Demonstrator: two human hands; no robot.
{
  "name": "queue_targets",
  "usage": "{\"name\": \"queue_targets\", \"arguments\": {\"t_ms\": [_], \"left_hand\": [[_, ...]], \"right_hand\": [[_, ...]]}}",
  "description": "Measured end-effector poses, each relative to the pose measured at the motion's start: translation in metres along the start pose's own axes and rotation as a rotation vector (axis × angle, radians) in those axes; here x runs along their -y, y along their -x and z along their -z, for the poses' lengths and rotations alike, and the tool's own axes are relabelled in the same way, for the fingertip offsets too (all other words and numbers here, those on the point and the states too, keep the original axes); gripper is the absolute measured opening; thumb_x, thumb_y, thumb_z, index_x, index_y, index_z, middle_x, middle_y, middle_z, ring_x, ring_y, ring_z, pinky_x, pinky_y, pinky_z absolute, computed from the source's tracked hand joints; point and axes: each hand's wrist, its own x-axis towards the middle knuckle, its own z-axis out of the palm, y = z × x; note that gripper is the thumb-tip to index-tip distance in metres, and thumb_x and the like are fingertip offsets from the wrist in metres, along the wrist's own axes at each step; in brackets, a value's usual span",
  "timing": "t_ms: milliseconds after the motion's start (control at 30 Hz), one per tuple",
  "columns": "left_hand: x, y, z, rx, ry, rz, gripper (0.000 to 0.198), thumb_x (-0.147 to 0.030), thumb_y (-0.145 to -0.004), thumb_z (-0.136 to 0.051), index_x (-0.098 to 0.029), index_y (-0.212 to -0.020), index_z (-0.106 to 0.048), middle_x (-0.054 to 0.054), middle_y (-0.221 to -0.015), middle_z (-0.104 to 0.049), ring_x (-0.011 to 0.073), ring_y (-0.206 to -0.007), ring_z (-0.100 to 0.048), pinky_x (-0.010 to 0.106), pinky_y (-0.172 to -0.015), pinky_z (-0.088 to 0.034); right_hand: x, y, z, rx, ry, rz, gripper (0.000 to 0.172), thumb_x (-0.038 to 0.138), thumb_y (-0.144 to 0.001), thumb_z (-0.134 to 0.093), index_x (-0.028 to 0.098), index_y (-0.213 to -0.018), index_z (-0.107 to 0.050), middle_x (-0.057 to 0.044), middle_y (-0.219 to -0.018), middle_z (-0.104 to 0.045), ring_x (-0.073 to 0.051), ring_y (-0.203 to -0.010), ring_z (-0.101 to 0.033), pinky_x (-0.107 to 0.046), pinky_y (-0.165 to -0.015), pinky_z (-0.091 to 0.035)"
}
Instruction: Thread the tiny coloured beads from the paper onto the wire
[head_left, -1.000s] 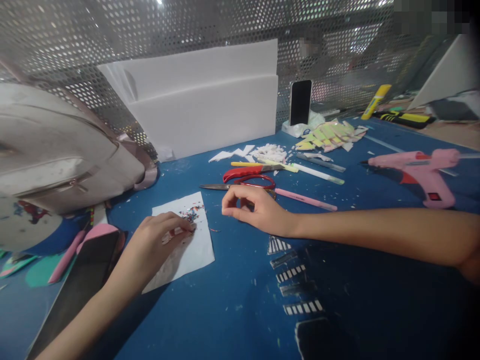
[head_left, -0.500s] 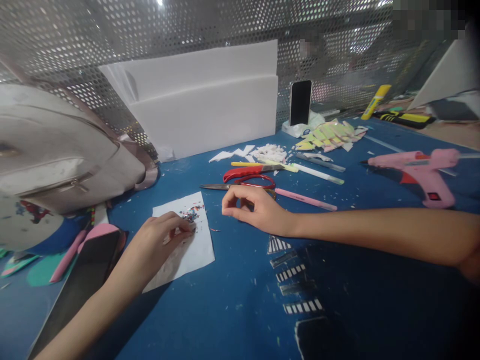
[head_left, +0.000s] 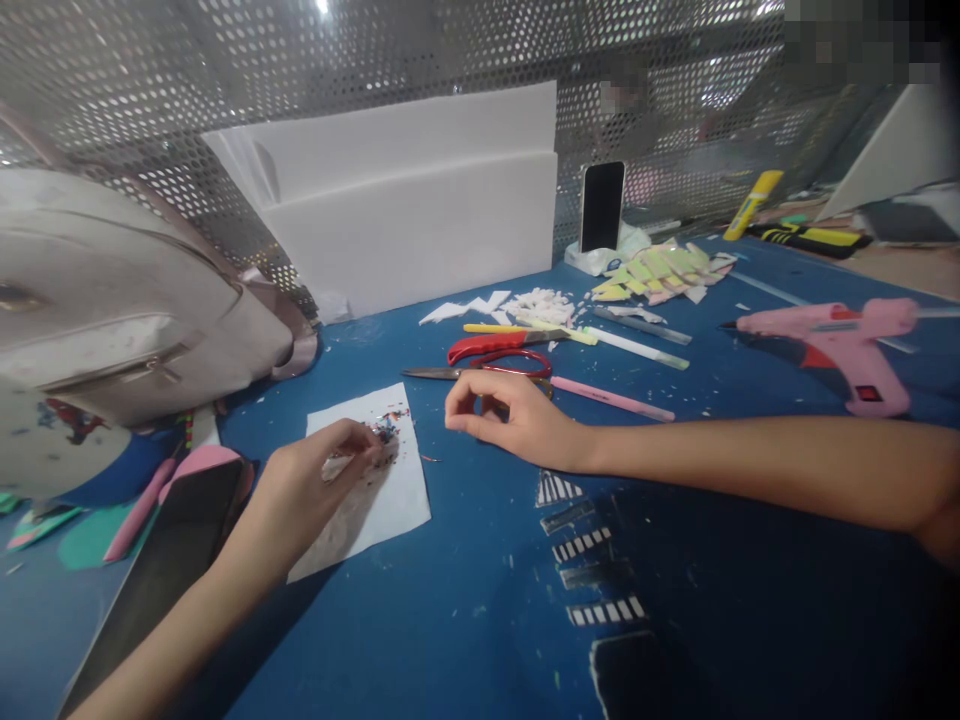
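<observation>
A small sheet of white paper (head_left: pixel 401 490) lies on the blue table, with a little heap of multicoloured bits (head_left: pixel 388 428) near its upper right corner. My left hand (head_left: pixel 319 475) is over the paper, thumb and fingertips pinched together beside the bits; anything between them is too small to make out. To its right, my right hand (head_left: pixel 517 415) rests closed on the table, fingers curled to the thumb, and what it may hold is hidden. Just behind the right hand lie the scissors (head_left: pixel 435 374) and a red-handled cutter (head_left: pixel 480 346). Striped paper pieces (head_left: pixel 581 545) lie below the right wrist.
A pink glue gun (head_left: pixel 840 340) lies at the right. Behind are white foam scraps (head_left: pixel 544 305), several pens, a propped phone (head_left: pixel 602 205) and white boards (head_left: pixel 420 220) against a perforated metal wall. A pale backpack (head_left: pixel 135 290) stands at the left.
My left hand has shifted slightly, its fingertips drawing a little left and up from the bits, still pinched. My right hand stays in place.
</observation>
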Motion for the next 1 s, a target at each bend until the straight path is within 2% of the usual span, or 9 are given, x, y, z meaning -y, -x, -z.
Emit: {"name": "queue_targets", "arguments": {"t_ms": [133, 267, 333, 433, 567, 767, 1000], "left_hand": [[-0.004, 0.001, -0.002, -0.068, 0.271, 0.099, 0.013, -0.032, -0.081, -0.064, -0.02, -0.078, -0.064, 0.003, -0.082, -0.071, 0.0189, -0.079, -0.067, 0.029, -0.075, -0.05], [-0.016, 0.008, -0.018, -0.127, 0.556, 0.211, 0.012, -0.028, -0.076, -0.07, -0.017, -0.077, -0.066, 0.004, -0.081, -0.072, 0.0181, -0.079, -0.067, 0.028, -0.075, -0.054], [-0.029, 0.014, -0.027, -0.178, 0.668, 0.259, 0.012, -0.026, -0.074, -0.071, -0.017, -0.076, -0.064, 0.003, -0.076, -0.071, 0.0164, -0.072, -0.068, 0.027, -0.069, -0.055], [-0.049, 0.023, -0.034, -0.118, 0.767, 0.3, 0.011, -0.025, -0.074, -0.071, -0.018, -0.08, -0.064, 0.003, -0.076, -0.071, 0.0179, -0.074, -0.07, 0.028, -0.069, -0.058], [-0.06, 0.028, -0.035, -0.11, 0.846, 0.333, 0.01, -0.021, -0.075, -0.069, -0.02, -0.083, -0.063, 0.002, -0.076, -0.072, 0.0174, -0.077, -0.071, 0.027, -0.072, -0.06], [-0.054, 0.026, -0.037, -0.099, 0.842, 0.318, 0.012, -0.021, -0.073, -0.071, -0.019, -0.081, -0.062, 0.003, -0.075, -0.071, 0.0183, -0.074, -0.072, 0.027, -0.066, -0.061], [-0.057, 0.027, -0.035, -0.109, 0.857, 0.345, 0.01, -0.019, -0.073, -0.07, -0.018, -0.079, -0.063, 0.001, -0.072, -0.07, 0.0164, -0.074, -0.071, 0.023, -0.064, -0.059]], "right_hand": [[-0.001, 0.0, 0.0, 0.006, -0.008, 0.006, 0.012, 0.027, -0.091, -0.057, 0.016, -0.087, -0.058, -0.001, -0.084, -0.059, -0.008, -0.067, -0.05, -0.02, -0.054, -0.039], [0.0, 0.0, 0.0, 0.024, 0.022, 0.02, 0.011, 0.025, -0.091, -0.057, 0.015, -0.086, -0.059, -0.002, -0.084, -0.059, -0.009, -0.068, -0.05, -0.021, -0.055, -0.038], [0.001, 0.001, -0.001, 0.053, 0.054, 0.054, 0.009, 0.023, -0.091, -0.057, 0.015, -0.087, -0.059, -0.002, -0.085, -0.06, -0.009, -0.069, -0.05, -0.022, -0.059, -0.039], [0.003, 0.004, -0.002, 0.129, 0.113, 0.133, 0.007, 0.021, -0.09, -0.057, 0.016, -0.087, -0.058, -0.001, -0.083, -0.059, -0.01, -0.072, -0.051, -0.023, -0.064, -0.041], [0.004, 0.008, -0.002, 0.204, 0.194, 0.226, 0.007, 0.02, -0.091, -0.055, 0.016, -0.085, -0.057, -0.001, -0.082, -0.058, -0.011, -0.075, -0.052, -0.025, -0.069, -0.041], [0.004, 0.009, -0.003, 0.238, 0.237, 0.282, 0.006, 0.02, -0.091, -0.053, 0.017, -0.086, -0.055, -0.002, -0.081, -0.058, -0.012, -0.078, -0.052, -0.025, -0.071, -0.041], [0.003, 0.009, -0.004, 0.235, 0.268, 0.295, 0.006, 0.019, -0.089, -0.054, 0.018, -0.083, -0.054, 0.0, -0.079, -0.057, -0.011, -0.077, -0.052, -0.024, -0.069, -0.04]]}}
